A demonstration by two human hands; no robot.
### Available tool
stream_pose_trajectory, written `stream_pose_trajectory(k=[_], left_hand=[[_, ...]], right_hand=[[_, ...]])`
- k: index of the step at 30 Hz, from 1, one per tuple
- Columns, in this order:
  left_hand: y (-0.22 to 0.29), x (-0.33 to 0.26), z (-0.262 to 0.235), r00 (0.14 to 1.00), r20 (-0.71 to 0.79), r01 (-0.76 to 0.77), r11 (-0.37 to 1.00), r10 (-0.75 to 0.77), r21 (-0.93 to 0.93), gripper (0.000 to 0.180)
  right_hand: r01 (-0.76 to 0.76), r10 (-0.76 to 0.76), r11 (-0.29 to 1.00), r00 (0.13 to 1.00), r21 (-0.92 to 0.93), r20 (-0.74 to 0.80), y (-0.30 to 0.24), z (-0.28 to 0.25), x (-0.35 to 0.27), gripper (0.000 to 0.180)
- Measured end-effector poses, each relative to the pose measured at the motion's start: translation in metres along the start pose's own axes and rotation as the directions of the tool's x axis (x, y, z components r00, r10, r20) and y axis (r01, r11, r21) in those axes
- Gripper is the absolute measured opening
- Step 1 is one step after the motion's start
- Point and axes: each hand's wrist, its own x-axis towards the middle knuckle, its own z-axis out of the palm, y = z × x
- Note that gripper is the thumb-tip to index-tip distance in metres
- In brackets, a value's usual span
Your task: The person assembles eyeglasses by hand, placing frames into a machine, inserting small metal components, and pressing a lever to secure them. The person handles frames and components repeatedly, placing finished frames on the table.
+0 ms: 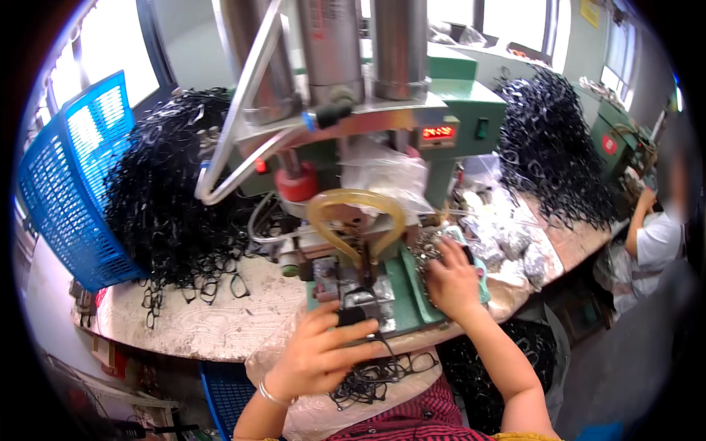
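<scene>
Left hand (318,354): at about 6 o'clock in the view, wrist wearing a thin bangle, fingers curled around a black eyeglass frame front (351,317), gripping it at the base of the press.
Right hand (452,283): at about 4 o'clock from the view's centre, palm down and fingers spread, resting on a tray of small metal parts (425,253); whether anything is pinched underneath cannot be told.
Held frame: black, just beside the metal fixture (365,301) on the green machine bed (413,294), at 6 o'clock below the press head.
Press machine (346,110): green body with silver cylinders at 12 o'clock, a yellowish hose loop (357,202) and a red knob (298,182) near the middle, a small red-lit display (438,132) at 1 o'clock.
Lap pile (375,378): loose black frames on clear plastic sheeting at 6 o'clock, just below the left hand.
Left heap (173,191): large mound of black frames at 9 o'clock, spilling from a tipped blue plastic basket (62,191) onto the worn worktable (213,323).
Right heap (555,147): second mound of black frames at 2 o'clock.
Bags (507,239): clear packets of small metal parts at 3 o'clock, near the right hand.
Other person (654,235): seated at 3 o'clock near the edge, in a white top, arm raised toward another green machine (618,140).
</scene>
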Motion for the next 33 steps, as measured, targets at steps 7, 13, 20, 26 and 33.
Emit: stream_pose_trajectory(k=[7, 13, 20, 26, 33], left_hand=[[0.092, 0.009, -0.018, 0.997, -0.055, -0.074, 0.515, 0.052, -0.854, 0.024], [0.030, -0.027, -0.059, 0.872, -0.299, 0.121, 0.763, -0.387, -0.634, 0.027], [-0.198, -0.108, -0.063, 0.435, -0.630, 0.851, 0.064, -0.643, 0.522, 0.030], [-0.176, -0.163, -0.003, 0.454, -0.600, 0.840, 0.090, -0.659, 0.536, 0.022], [-0.106, -0.117, -0.004, 0.406, -0.487, 0.880, 0.475, -0.773, -0.022, 0.010]], right_hand=[[-0.265, 0.776, 0.261, 0.629, 0.928, -0.039, 0.006, -0.003, -0.046, 0.018], [-0.342, 0.726, 0.324, 0.688, 0.882, 0.000, 0.004, 0.020, -0.023, 0.016], [-0.344, 0.569, 0.636, 0.814, 0.691, -0.119, -0.021, 0.007, 0.003, 0.013], [-0.403, 0.566, 0.776, 0.784, 0.485, -0.254, -0.003, -0.024, -0.058, 0.010], [-0.316, 0.454, 0.648, 0.891, 0.693, -0.017, -0.047, -0.060, -0.029, 0.012]])
